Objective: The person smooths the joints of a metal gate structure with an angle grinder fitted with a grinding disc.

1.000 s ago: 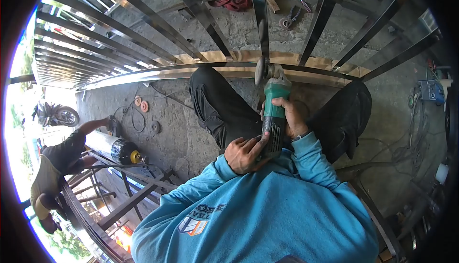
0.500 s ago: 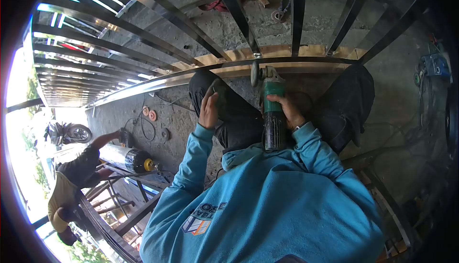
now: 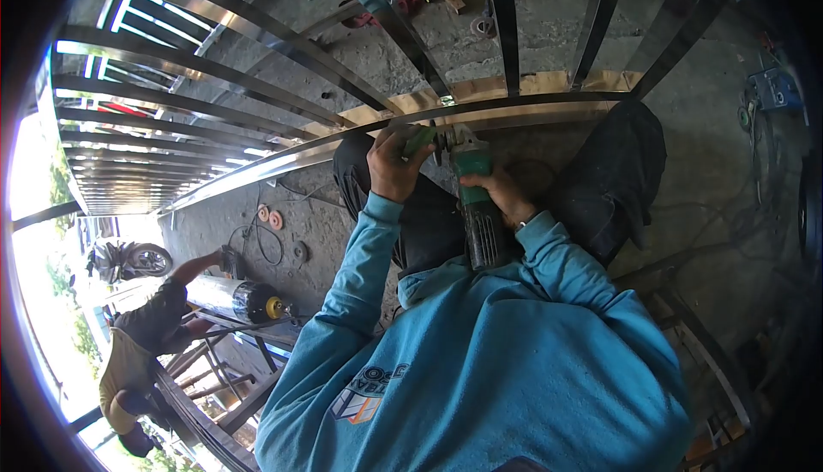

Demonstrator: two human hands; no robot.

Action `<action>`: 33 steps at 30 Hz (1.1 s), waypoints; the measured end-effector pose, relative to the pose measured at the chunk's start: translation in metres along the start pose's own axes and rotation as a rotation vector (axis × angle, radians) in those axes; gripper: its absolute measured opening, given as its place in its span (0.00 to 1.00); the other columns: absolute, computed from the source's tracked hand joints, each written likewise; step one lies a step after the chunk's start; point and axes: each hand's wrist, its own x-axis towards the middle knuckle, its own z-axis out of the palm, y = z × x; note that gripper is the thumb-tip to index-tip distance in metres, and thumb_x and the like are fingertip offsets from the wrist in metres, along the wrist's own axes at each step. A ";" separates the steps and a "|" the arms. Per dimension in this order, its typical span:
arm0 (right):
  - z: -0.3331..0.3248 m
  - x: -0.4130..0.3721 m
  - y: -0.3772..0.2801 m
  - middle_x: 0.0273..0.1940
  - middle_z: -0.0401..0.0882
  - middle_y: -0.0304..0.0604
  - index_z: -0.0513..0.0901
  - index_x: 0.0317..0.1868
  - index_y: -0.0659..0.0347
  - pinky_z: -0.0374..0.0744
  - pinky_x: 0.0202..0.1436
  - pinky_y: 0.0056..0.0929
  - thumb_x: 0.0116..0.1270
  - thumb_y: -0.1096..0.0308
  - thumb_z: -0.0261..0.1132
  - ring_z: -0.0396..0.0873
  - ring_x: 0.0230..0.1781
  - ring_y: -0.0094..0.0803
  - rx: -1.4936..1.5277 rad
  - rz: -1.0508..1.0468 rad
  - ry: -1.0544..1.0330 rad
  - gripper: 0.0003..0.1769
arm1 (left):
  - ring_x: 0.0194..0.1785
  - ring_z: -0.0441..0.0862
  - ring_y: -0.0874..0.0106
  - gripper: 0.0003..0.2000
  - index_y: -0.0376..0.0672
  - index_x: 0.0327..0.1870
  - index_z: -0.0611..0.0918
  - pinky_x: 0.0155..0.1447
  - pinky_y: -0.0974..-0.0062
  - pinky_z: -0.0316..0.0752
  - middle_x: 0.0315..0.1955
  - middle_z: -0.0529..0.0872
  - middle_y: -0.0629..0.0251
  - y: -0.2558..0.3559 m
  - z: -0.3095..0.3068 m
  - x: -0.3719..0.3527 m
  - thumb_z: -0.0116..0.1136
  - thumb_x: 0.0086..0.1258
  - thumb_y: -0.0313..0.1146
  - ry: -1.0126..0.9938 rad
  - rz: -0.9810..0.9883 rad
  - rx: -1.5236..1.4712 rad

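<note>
Across my lap lies an angle grinder with a green and black body, its metal head pointing toward the barred metal frame. My right hand is wrapped round its body, thumb over the green section. My left hand is raised beside the grinder's head, fingers closed on a flat green piece held right at the spindle side; I cannot tell its exact kind. Part of the grinder's head is hidden behind it. My knees sit either side of the tool, under the frame's lower rail.
A gas cylinder lies to the left, near a bending person and a motorcycle. Pink discs and cables lie on the concrete floor. A blue machine stands at the right.
My left hand has moved up and right, from above my thigh to the grinder's head, with the green piece. The grinder has tilted slightly in my right hand.
</note>
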 end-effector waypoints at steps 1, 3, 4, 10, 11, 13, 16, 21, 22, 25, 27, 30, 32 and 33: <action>0.000 0.000 -0.001 0.33 0.82 0.48 0.73 0.59 0.64 0.86 0.25 0.37 0.61 0.71 0.75 0.85 0.23 0.40 -0.002 0.021 0.002 0.28 | 0.42 0.89 0.65 0.17 0.37 0.47 0.89 0.47 0.71 0.84 0.41 0.89 0.59 0.007 -0.001 0.001 0.80 0.58 0.31 -0.035 -0.016 0.027; 0.000 0.001 0.001 0.33 0.82 0.48 0.74 0.59 0.64 0.86 0.24 0.37 0.61 0.71 0.75 0.85 0.23 0.39 -0.008 0.010 0.007 0.28 | 0.44 0.89 0.66 0.15 0.38 0.45 0.90 0.48 0.72 0.83 0.40 0.89 0.60 0.010 0.001 0.001 0.80 0.57 0.30 -0.070 -0.032 0.057; 0.000 0.001 0.001 0.33 0.82 0.48 0.74 0.58 0.64 0.86 0.24 0.37 0.60 0.71 0.75 0.85 0.22 0.39 -0.017 -0.003 0.012 0.28 | 0.42 0.89 0.65 0.15 0.39 0.44 0.90 0.47 0.71 0.83 0.39 0.89 0.60 0.008 0.002 0.000 0.80 0.56 0.31 -0.076 -0.021 0.087; -0.002 0.002 0.002 0.33 0.83 0.48 0.76 0.56 0.65 0.86 0.24 0.36 0.61 0.71 0.75 0.85 0.23 0.39 -0.021 0.016 0.019 0.25 | 0.35 0.87 0.65 0.14 0.40 0.42 0.91 0.41 0.68 0.80 0.35 0.87 0.60 0.006 0.004 0.000 0.80 0.58 0.35 -0.065 -0.079 0.124; -0.003 0.004 0.004 0.33 0.83 0.48 0.76 0.56 0.65 0.86 0.24 0.36 0.61 0.71 0.75 0.85 0.23 0.39 -0.021 0.016 0.017 0.25 | 0.34 0.86 0.65 0.14 0.40 0.42 0.91 0.40 0.68 0.80 0.35 0.87 0.60 0.004 0.004 -0.001 0.80 0.58 0.36 -0.049 -0.050 0.127; -0.004 0.006 0.005 0.33 0.83 0.48 0.76 0.56 0.65 0.86 0.25 0.36 0.61 0.71 0.75 0.86 0.23 0.39 -0.012 -0.003 -0.008 0.24 | 0.35 0.86 0.65 0.14 0.40 0.42 0.91 0.40 0.68 0.80 0.35 0.87 0.59 0.001 0.004 -0.003 0.80 0.58 0.35 -0.053 -0.070 0.124; -0.001 0.001 0.002 0.33 0.83 0.48 0.76 0.56 0.66 0.86 0.25 0.36 0.61 0.71 0.75 0.86 0.24 0.39 -0.022 0.031 0.009 0.25 | 0.35 0.87 0.65 0.14 0.40 0.41 0.91 0.41 0.69 0.80 0.34 0.87 0.59 -0.001 0.002 -0.004 0.80 0.58 0.35 -0.063 -0.078 0.145; -0.002 0.002 0.005 0.34 0.83 0.48 0.76 0.57 0.66 0.86 0.25 0.36 0.61 0.72 0.75 0.86 0.24 0.39 -0.024 0.012 0.004 0.25 | 0.35 0.87 0.64 0.14 0.40 0.42 0.91 0.40 0.68 0.80 0.33 0.86 0.59 -0.007 0.000 -0.004 0.80 0.58 0.36 -0.091 -0.059 0.162; -0.001 0.002 0.005 0.34 0.83 0.48 0.76 0.57 0.66 0.87 0.25 0.36 0.61 0.72 0.75 0.86 0.24 0.38 -0.026 0.003 0.007 0.26 | 0.35 0.87 0.64 0.14 0.40 0.42 0.91 0.40 0.67 0.80 0.33 0.86 0.59 -0.007 -0.001 -0.003 0.80 0.58 0.36 -0.113 -0.056 0.175; -0.003 0.003 0.007 0.35 0.83 0.48 0.75 0.57 0.66 0.87 0.25 0.36 0.60 0.72 0.75 0.85 0.23 0.38 -0.016 0.008 0.002 0.26 | 0.35 0.87 0.64 0.15 0.40 0.41 0.91 0.39 0.66 0.80 0.33 0.86 0.59 -0.008 -0.002 -0.003 0.81 0.58 0.38 -0.137 -0.049 0.186; -0.003 0.002 0.008 0.34 0.83 0.48 0.75 0.57 0.66 0.87 0.25 0.36 0.60 0.72 0.75 0.85 0.23 0.38 -0.016 0.010 -0.008 0.26 | 0.34 0.87 0.63 0.15 0.39 0.41 0.91 0.39 0.66 0.80 0.33 0.86 0.58 -0.010 -0.002 -0.002 0.81 0.58 0.38 -0.138 -0.045 0.185; -0.005 0.004 0.009 0.35 0.83 0.48 0.75 0.58 0.66 0.87 0.24 0.36 0.60 0.72 0.75 0.85 0.23 0.38 -0.017 0.023 -0.018 0.27 | 0.34 0.87 0.62 0.15 0.39 0.41 0.91 0.38 0.65 0.80 0.32 0.85 0.58 -0.010 -0.004 -0.001 0.81 0.57 0.38 -0.131 0.019 0.198; -0.005 0.005 0.009 0.35 0.82 0.48 0.75 0.58 0.65 0.87 0.24 0.36 0.60 0.72 0.75 0.85 0.23 0.38 -0.020 0.035 -0.018 0.27 | 0.34 0.87 0.60 0.15 0.39 0.41 0.91 0.39 0.64 0.80 0.31 0.85 0.58 -0.003 -0.007 0.002 0.81 0.56 0.37 -0.189 -0.051 0.213; -0.003 0.004 0.009 0.36 0.82 0.47 0.75 0.58 0.64 0.87 0.25 0.36 0.60 0.73 0.75 0.85 0.24 0.37 -0.016 0.036 0.001 0.27 | 0.34 0.87 0.60 0.15 0.39 0.41 0.91 0.39 0.64 0.80 0.31 0.85 0.58 -0.001 -0.009 0.003 0.81 0.56 0.37 -0.190 -0.052 0.213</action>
